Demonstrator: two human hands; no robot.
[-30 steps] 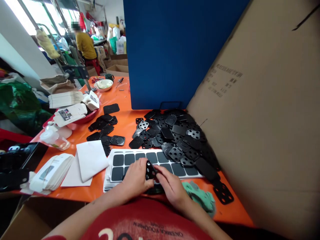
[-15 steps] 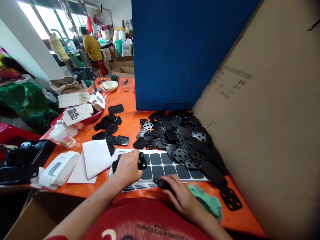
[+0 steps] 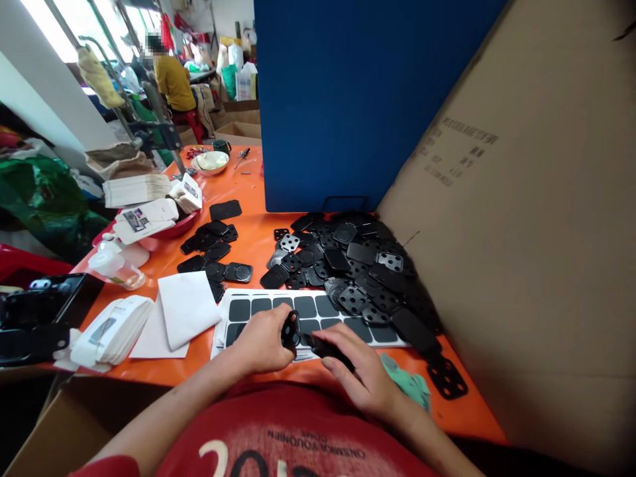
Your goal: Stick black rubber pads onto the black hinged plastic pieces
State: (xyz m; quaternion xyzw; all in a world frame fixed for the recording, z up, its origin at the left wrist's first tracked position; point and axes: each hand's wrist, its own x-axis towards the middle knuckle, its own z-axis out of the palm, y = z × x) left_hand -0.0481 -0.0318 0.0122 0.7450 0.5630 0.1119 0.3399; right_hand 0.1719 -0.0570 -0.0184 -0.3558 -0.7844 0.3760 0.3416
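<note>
Packet stack: white boxes (image 3: pixel 112 331), banded look, near table edge.
White paper: folded sheet (image 3: pixel 189 308), right of the boxes.
Small cluster: loose black pieces (image 3: pixel 213 250) on orange table (image 3: pixel 238 189), behind the paper.
Left hand: left hand (image 3: pixel 265 339), fingers curled closed around black holed piece (image 3: pixel 289 329), held above sticker sheet (image 3: pixel 305 306).
Right hand: dark handled tool (image 3: pixel 335 349) gripped, fingers of right hand (image 3: pixel 360 370) wrapped closed; tip right by the holed piece (contact, cannot tell).
Big pile: black plates (image 3: pixel 342 265), heaped behind the sheet, overlapping its right part.
Cloth: green cloth (image 3: pixel 405 381), just beyond the right hand.
Far right: cardboard (image 3: pixel 541 252).
</note>
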